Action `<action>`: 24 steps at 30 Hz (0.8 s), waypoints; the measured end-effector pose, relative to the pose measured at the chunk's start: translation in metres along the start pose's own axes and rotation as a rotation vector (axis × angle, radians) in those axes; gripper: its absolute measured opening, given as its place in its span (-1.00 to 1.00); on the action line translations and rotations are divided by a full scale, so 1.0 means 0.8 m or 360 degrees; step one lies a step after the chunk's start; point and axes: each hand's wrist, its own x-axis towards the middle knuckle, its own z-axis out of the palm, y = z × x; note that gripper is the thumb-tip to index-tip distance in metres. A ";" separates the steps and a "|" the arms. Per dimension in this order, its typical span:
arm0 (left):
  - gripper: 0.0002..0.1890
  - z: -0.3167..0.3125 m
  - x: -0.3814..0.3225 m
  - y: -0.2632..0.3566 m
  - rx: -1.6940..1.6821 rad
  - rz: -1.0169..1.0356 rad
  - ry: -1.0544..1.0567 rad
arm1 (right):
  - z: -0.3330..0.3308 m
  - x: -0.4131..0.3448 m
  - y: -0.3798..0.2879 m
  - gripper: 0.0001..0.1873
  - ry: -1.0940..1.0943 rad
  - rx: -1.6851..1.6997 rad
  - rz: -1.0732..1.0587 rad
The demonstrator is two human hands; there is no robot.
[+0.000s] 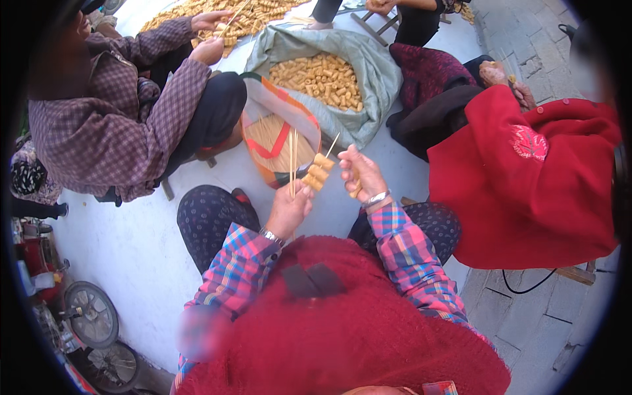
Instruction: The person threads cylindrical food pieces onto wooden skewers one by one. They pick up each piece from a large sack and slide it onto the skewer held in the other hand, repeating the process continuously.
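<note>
My left hand [289,210] grips several bare bamboo skewers [294,155] standing upright, along with a slanting skewer [333,144] that carries three brown ridged rolls of food [318,172]. The tip of that skewer sticks out bare beyond the last roll. Just right of it, my right hand [364,172] is raised with its fingers curled, apart from the tip. A loose roll [355,187] is tucked in my right palm. Beyond my hands stands a bag with an orange and red rim [316,126], full of skewers [266,128].
A green-grey woven sack [382,74] of loose rolls [326,81] stands behind the bag. Co-workers sit close at left [123,113] and right [518,182], another at the top. Skewered rolls [261,15] are piled at the back. Wheeled vehicles [92,313] stand lower left.
</note>
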 end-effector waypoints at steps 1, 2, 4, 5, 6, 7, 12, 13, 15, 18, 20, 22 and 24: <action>-0.80 -0.004 -0.002 -0.007 0.0015 0.0021 -0.0031 | -0.005 0.001 -0.007 -0.53 0.0152 0.0073 0.0031; -0.80 -0.007 -0.005 -0.010 -0.0019 0.0003 -0.0046 | -0.012 0.000 -0.011 -0.49 0.0196 0.0163 0.0061; -0.80 -0.006 -0.003 -0.007 -0.0098 0.0026 -0.0086 | -0.010 -0.004 -0.012 -0.52 0.0135 0.0232 0.0116; -0.80 -0.006 -0.005 -0.004 -0.0100 0.0014 -0.0075 | -0.008 -0.005 -0.007 -0.56 0.0076 0.0243 0.0119; -0.80 -0.004 -0.008 0.001 -0.0104 -0.0003 -0.0068 | -0.007 -0.004 -0.004 -0.59 0.0012 0.0181 0.0078; -0.80 -0.002 -0.009 0.003 -0.0107 -0.0020 -0.0062 | -0.006 -0.002 -0.002 -0.63 -0.0052 0.0120 0.0035; -0.81 0.000 -0.013 0.007 -0.0050 -0.0058 -0.0067 | 0.004 -0.003 0.004 -0.70 -0.0266 0.0002 -0.0051; -0.81 0.000 -0.012 0.008 -0.0050 -0.0066 -0.0079 | 0.004 -0.003 0.005 -0.69 -0.0297 -0.0004 -0.0060; -0.81 0.000 -0.011 0.005 -0.0041 -0.0056 -0.0104 | 0.004 -0.002 0.004 -0.66 -0.0359 -0.0020 -0.0080; -0.80 -0.001 -0.010 0.001 -0.0046 -0.0024 -0.0124 | 0.003 -0.003 -0.002 -0.64 -0.0384 0.0352 0.0086; -0.80 0.000 -0.011 0.002 -0.0085 -0.0031 -0.0115 | -0.001 -0.004 -0.005 -0.63 -0.0535 0.0474 0.0082; -0.80 -0.003 -0.009 -0.002 -0.0103 -0.0028 -0.0123 | -0.004 -0.004 -0.008 -0.62 -0.0613 0.0540 0.0070; -0.79 -0.005 -0.009 -0.003 -0.0111 -0.0034 -0.0130 | -0.008 -0.001 -0.007 -0.61 -0.0618 0.0555 0.0051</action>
